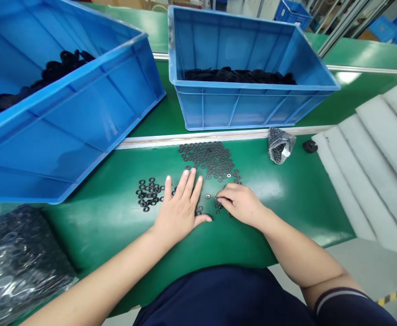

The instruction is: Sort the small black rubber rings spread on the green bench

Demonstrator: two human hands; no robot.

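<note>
My left hand (180,206) lies flat on the green table with its fingers spread, and a few small rings (199,209) show beside its thumb. To its left is a loose pile of thicker black rings (149,194). My right hand (242,203) has thumb and fingers pinched together over a small cluster of dark rings (218,205); whatever is between the fingertips is too small to make out. A single shiny ring (208,196) lies between the hands. Beyond them spreads a flat layer of many small dark rings (208,156), with one lighter ring (229,175) near its edge.
Two blue crates (253,106) (93,117) with black parts stand behind and at left. A clear bag of small rings (280,147) and a black round part (310,146) lie at right, near stacked white foam sheets (361,167). A large plastic bag (21,262) sits front left.
</note>
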